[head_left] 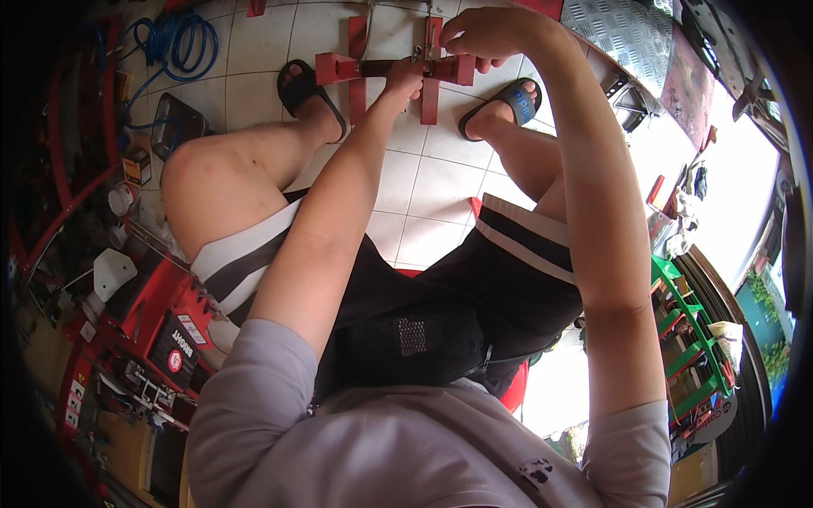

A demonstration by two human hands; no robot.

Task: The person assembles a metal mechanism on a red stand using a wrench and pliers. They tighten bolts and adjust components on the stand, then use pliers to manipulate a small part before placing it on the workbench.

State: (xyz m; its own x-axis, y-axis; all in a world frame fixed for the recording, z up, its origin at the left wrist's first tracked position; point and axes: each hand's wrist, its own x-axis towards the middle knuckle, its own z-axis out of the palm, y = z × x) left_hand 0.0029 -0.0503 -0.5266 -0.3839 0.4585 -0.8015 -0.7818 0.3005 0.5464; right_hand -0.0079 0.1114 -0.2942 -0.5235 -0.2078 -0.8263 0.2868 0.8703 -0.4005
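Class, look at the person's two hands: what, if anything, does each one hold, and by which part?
Both grip the red metal frame on the floor: the left hand on its dark crossbar, the right hand at its upper right end.

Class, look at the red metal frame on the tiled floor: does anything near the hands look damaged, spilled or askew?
Nothing stands out. The red frame lies flat on the tiles, both hands, left hand and right hand, on its middle.
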